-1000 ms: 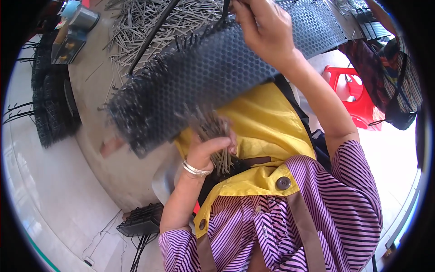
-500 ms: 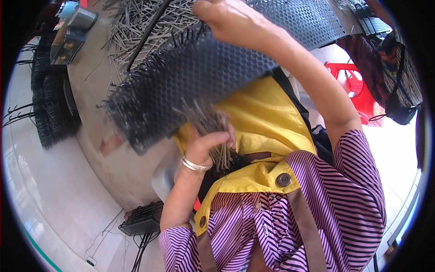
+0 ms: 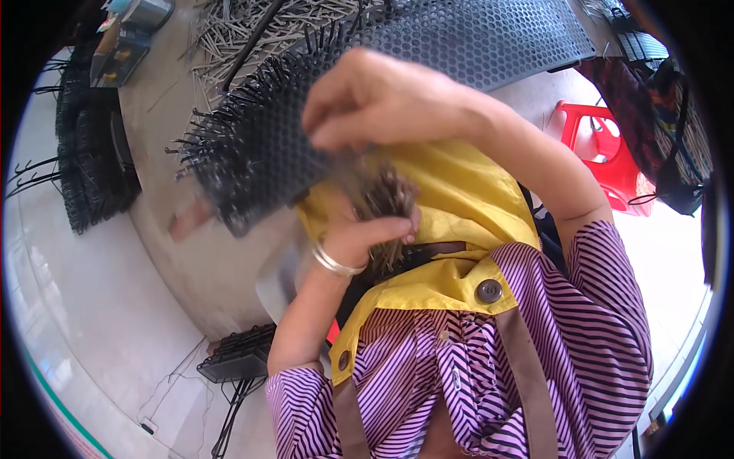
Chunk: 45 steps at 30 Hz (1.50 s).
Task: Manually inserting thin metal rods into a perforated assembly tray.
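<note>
My left hand (image 3: 367, 229), with a silver bangle on the wrist, is closed around a bundle of thin brown sticks (image 3: 386, 203) held against my yellow apron (image 3: 466, 206). My right hand (image 3: 382, 99) hovers just above that bundle with its fingers pinched together at the stick tips; it is blurred. Behind both hands a long black perforated panel (image 3: 260, 145) lies across the table, with many sticks standing out of its holes at the near left end.
A heap of loose pale sticks (image 3: 252, 30) lies on the grey table (image 3: 191, 260). Black spiked panels (image 3: 92, 161) are stacked at the left, another one (image 3: 237, 356) on the floor below. A red plastic stool (image 3: 604, 145) stands at the right beside a dark bag (image 3: 673, 138).
My right hand has come down from the panel's far edge to the bundle in my left hand. The left hand and the bundle stayed against the apron.
</note>
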Available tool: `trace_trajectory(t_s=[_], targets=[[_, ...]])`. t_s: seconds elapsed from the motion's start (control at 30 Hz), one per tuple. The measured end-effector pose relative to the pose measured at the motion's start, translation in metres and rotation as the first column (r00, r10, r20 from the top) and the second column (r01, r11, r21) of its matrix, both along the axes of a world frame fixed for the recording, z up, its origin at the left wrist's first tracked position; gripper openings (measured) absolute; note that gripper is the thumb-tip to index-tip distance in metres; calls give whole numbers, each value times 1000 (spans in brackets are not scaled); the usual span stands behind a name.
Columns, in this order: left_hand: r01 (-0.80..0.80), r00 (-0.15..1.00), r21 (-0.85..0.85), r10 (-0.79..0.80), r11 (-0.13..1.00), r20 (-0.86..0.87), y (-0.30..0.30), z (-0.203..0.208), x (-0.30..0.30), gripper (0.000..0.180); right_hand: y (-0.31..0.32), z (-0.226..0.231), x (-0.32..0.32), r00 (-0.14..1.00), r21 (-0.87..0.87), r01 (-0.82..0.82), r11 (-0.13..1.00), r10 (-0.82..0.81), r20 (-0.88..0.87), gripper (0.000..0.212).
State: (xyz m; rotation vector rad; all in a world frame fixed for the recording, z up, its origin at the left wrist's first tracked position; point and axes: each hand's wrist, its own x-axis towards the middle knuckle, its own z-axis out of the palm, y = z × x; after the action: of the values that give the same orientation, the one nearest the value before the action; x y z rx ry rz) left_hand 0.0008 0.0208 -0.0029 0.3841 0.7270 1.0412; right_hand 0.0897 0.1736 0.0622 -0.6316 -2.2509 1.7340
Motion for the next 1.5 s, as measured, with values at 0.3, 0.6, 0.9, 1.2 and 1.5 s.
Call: trace_trajectory(t_s=[0.3,0.6,0.9,1.2,1.5], targets=[[33,999,32,-33,999,-15,2,3,1,41,-5,-2,2,985,-5,-169,986,169,38,9],[-51,998,-116,54,992,26,3,-1,-1,36,26,-2,28,698,22,669,743,-618,-363,11],[-45,999,-87,44,995,-7,1,-5,-1,37,38,-14,22,583,369,811,455,-570,-579,2],[-37,999,-84,36,996,-9,1,-5,-2,37,54,-13,14,761,719,591,367,43,-647,8],[-105,994,-124,105,987,-3,3,-2,2,32,55,6,4,925,779,346,523,-330,-190,8]])
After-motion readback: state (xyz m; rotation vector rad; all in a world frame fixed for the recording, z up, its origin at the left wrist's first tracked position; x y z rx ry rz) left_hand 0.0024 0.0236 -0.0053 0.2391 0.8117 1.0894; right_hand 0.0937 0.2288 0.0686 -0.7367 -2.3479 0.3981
